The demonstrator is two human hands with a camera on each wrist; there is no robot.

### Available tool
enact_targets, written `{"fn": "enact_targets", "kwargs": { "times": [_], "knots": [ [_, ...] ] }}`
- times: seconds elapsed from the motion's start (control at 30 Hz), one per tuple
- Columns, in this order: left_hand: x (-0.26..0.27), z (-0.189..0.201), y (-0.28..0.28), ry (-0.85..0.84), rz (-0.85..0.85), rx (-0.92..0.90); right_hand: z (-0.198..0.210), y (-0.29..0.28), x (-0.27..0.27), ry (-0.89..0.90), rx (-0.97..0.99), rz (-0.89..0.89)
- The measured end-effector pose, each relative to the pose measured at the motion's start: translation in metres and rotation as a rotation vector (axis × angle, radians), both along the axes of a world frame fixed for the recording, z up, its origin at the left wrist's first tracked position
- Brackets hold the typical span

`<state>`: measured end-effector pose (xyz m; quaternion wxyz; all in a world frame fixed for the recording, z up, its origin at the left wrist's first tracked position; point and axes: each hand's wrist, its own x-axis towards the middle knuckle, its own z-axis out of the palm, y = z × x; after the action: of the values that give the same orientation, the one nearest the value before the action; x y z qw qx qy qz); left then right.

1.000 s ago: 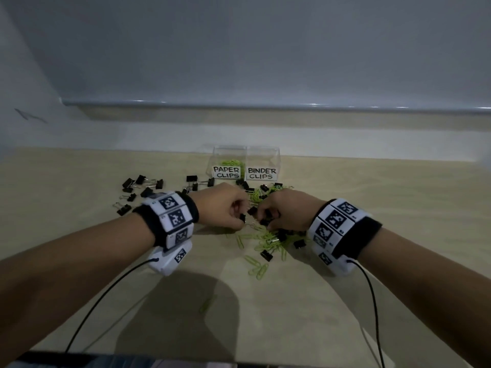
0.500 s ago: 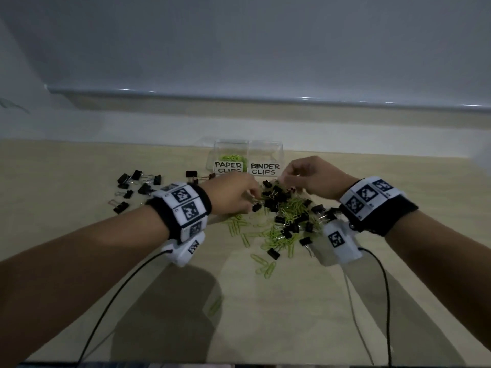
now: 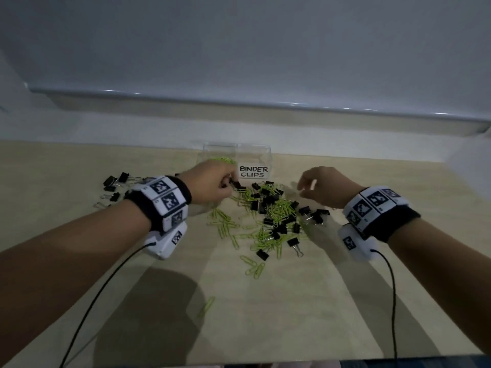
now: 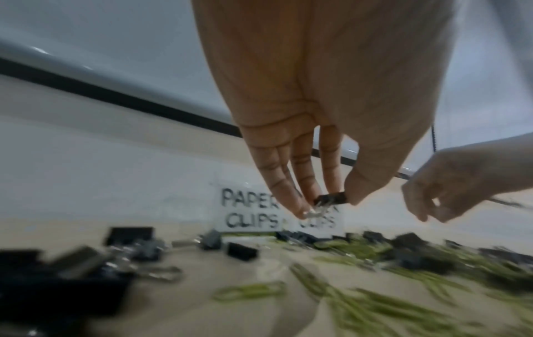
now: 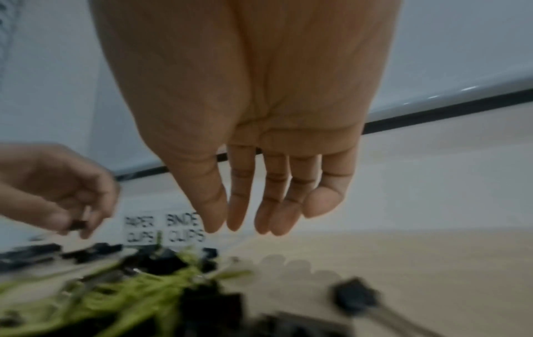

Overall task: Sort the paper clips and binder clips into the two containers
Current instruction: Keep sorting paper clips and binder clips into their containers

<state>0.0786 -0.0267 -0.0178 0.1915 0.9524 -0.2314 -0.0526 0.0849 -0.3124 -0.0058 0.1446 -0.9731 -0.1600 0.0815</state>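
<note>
Pinching a binder clip (image 4: 331, 198) between thumb and fingertips, the left hand (image 3: 212, 183) hangs at the binder box's (image 3: 253, 158) 9 o'clock, presumably for dropping. The right hand (image 3: 325, 187), fingers relaxed and empty, hovers at the pile's (image 3: 273, 211) 2 o'clock.

Left hand (image 3: 212, 183) pinching a black binder clip (image 3: 237, 185) before the clear container labelled BINDER CLIPS (image 3: 253, 162), right hand (image 3: 325, 185) loosely curled above the mixed clip pile (image 3: 276, 213) on the wooden table (image 3: 292, 301).
</note>
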Motion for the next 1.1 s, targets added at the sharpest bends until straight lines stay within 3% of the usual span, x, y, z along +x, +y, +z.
{"fn": "enact_targets", "kwargs": {
  "times": [0.13,0.23,0.4,0.63,0.73,0.87,0.97,1.03,1.1],
  "knots": [
    [0.005,0.004,0.025,-0.065,0.1,0.179,0.004,0.044,-0.004,0.028,0.009,0.229],
    [-0.007,0.002,0.0,-0.004,0.016,0.1,-0.002,0.057,-0.001,0.024,-0.119,0.304],
    [-0.01,-0.007,-0.056,0.041,-0.095,0.149,-0.007,0.059,-0.002,-0.003,-0.203,0.31],
    [0.0,-0.014,-0.067,0.048,-0.052,0.218,-0.012,0.052,-0.003,0.038,-0.152,0.285],
    [-0.002,-0.013,-0.059,0.088,-0.051,0.105,-0.008,0.045,-0.003,0.001,-0.047,0.218],
    [-0.01,-0.002,-0.035,0.292,0.019,-0.316,0.004,0.021,0.003,0.043,0.117,0.024],
    [-0.009,0.009,-0.004,0.332,0.084,-0.493,0.007,-0.004,0.014,0.049,-0.022,-0.048],
    [-0.005,0.014,0.019,0.258,0.147,-0.41,0.006,-0.016,0.019,0.072,-0.205,-0.074],
    [0.002,0.015,0.041,0.166,0.221,-0.21,0.003,-0.022,0.022,0.107,-0.348,-0.091]
  ]
}}
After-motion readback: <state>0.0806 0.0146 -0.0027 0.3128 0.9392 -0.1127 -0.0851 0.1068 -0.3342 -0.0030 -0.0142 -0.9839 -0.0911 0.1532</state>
